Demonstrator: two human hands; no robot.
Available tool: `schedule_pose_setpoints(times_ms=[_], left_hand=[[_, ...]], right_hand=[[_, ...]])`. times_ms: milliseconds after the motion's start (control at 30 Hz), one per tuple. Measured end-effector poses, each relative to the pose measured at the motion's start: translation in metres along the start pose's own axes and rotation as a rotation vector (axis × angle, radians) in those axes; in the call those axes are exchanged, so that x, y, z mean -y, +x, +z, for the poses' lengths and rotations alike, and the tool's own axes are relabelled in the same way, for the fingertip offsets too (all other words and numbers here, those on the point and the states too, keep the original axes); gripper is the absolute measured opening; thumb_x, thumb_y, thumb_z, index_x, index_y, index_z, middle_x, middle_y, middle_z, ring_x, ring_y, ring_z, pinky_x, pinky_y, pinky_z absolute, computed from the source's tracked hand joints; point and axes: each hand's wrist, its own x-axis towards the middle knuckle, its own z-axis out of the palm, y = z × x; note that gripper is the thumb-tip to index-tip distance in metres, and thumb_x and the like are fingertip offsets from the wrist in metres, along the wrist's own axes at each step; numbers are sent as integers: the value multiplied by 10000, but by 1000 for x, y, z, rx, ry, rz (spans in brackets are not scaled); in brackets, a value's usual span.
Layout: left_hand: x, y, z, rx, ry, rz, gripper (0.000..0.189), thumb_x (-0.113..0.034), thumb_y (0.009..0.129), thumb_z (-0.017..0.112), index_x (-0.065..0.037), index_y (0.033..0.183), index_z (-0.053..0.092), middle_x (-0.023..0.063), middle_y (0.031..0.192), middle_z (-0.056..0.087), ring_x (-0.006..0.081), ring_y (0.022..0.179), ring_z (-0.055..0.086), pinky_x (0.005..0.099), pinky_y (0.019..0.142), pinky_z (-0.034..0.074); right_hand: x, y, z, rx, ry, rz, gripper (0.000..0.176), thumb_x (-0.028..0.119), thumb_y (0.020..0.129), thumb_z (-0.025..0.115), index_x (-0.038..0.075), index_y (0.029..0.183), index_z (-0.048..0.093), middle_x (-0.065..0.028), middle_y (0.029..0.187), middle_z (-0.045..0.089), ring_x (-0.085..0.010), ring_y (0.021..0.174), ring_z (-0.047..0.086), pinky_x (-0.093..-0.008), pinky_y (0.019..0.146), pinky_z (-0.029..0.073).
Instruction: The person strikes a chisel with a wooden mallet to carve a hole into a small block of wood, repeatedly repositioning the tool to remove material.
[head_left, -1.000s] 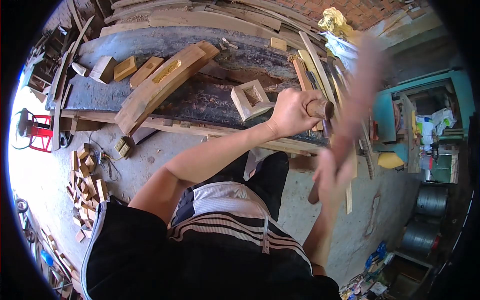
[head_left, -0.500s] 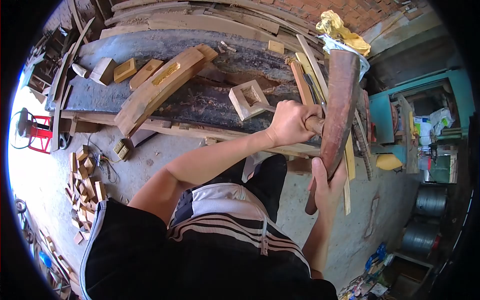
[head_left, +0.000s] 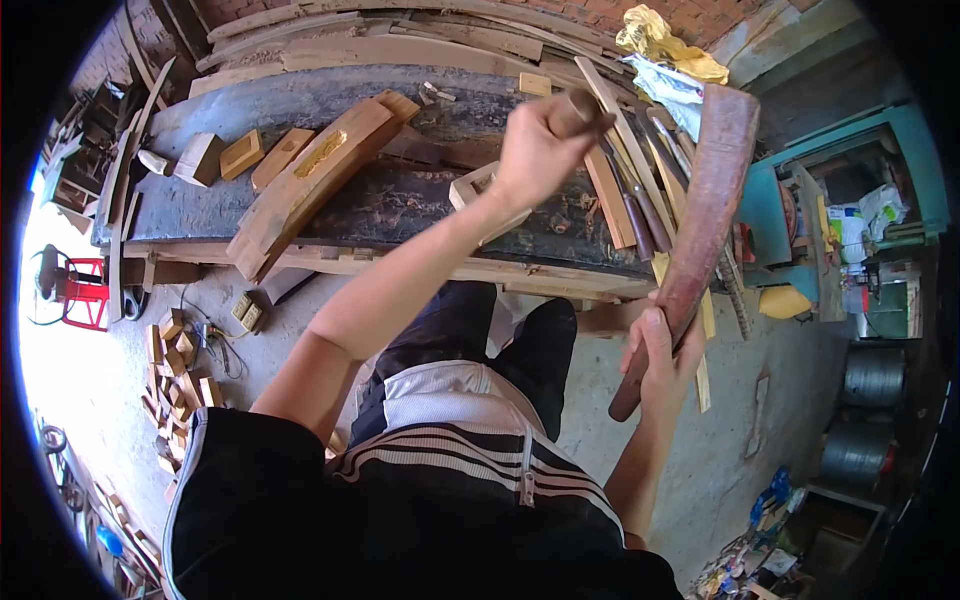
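Observation:
My left hand (head_left: 540, 150) is closed around the wooden handle of a chisel (head_left: 571, 114), held upright with the handle's butt toward me. Its blade is hidden behind the hand. Beneath the wrist, partly covered, lies a square wooden block (head_left: 466, 189) with a hollow in its top. My right hand (head_left: 664, 352) grips the narrow end of a reddish-brown wooden mallet (head_left: 712, 190), whose thick head points up and away to the right. Mallet and chisel are apart. More dark-handled chisels (head_left: 645, 220) lie beside wooden strips on the dark workbench (head_left: 390, 215).
On the bench's left are a long mortised timber (head_left: 315, 175) and several small blocks (head_left: 242, 154). Cut offcuts (head_left: 175, 380) are piled on the floor near a cord. Planks (head_left: 400, 50) are stacked behind the bench, and a yellow bag (head_left: 670, 45) sits at the back right.
My left hand has risen and moved away to the left, tilting the chisel so its butt faces me. The mallet has swung slightly right, away from the chisel.

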Motion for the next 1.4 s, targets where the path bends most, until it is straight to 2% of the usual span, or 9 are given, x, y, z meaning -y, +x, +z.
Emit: schedule_pose_setpoints(times_ms=[67, 133, 400, 467, 600, 633, 800, 867, 1400], left_hand=[[4, 9, -6, -6, -30, -99, 270, -248, 857, 784, 7, 842, 695, 22, 636, 626, 63, 586, 506, 292, 540, 443], [12, 11, -8, -7, -72, 91, 292, -248, 859, 782, 27, 843, 684, 20, 625, 616, 56, 586, 480, 285, 533, 433], [7, -1, -5, 0, -41, 95, 272, -222, 850, 783, 31, 851, 683, 47, 664, 652, 57, 634, 494, 291, 581, 460], [-1, -8, 0, 129, -47, 75, 74, 47, 880, 619, 50, 931, 672, 63, 960, 734, 114, 978, 689, 251, 816, 572], [-2, -18, 13, 133, -7, 78, 46, 12, 852, 696, 26, 878, 660, 11, 880, 712, 47, 861, 630, 241, 753, 539], [-3, -20, 15, 126, -5, 122, 97, -37, 838, 741, 11, 852, 658, 29, 806, 709, 31, 769, 581, 251, 683, 515], [2, -31, 22, 130, 79, 227, 171, -71, 804, 775, 11, 778, 627, 106, 657, 627, 38, 647, 473, 293, 576, 473], [6, -34, 23, 171, 140, 231, 207, -133, 700, 728, -54, 888, 697, 210, 678, 610, 419, 698, 639, 417, 625, 539], [16, -33, 15, 118, 176, 192, 226, -153, 687, 750, -58, 880, 683, 201, 682, 622, 410, 701, 641, 430, 625, 532]], right_hand=[[1, 0, -3, -15, 5, 11, 352, 274, 946, 622, 0, 1150, 538, -41, 653, 498, -106, 460, 457, -246, 420, 389], [-2, 0, -2, -14, 4, 30, 352, 276, 948, 622, -3, 1146, 540, -41, 654, 499, -105, 462, 460, -245, 420, 390], [-1, 2, 6, 15, -52, 50, 347, 282, 955, 621, -18, 1115, 552, -40, 660, 503, -100, 465, 461, -244, 416, 389], [-4, 4, 7, 28, -52, 54, 348, 281, 954, 622, -19, 1116, 550, -39, 666, 505, -97, 468, 458, -243, 416, 388], [-7, 6, 9, 43, -27, 44, 351, 278, 954, 622, -22, 1120, 550, -38, 666, 504, -99, 470, 460, -241, 416, 388], [-8, 6, 8, 33, -28, 31, 352, 279, 954, 622, -18, 1128, 549, -38, 665, 502, -101, 470, 461, -240, 415, 387], [-6, 9, 1, 22, 30, 50, 376, 237, 919, 687, -30, 1129, 527, -53, 752, 556, -109, 466, 508, -256, 417, 421], [-4, 11, 2, 1, 43, 51, 356, 246, 927, 671, -25, 1107, 527, -45, 718, 545, -105, 462, 497, -255, 420, 415], [-11, 8, 7, 36, -67, 98, 364, 298, 954, 611, 10, 1162, 530, -44, 661, 479, -120, 468, 464, -251, 420, 388]])
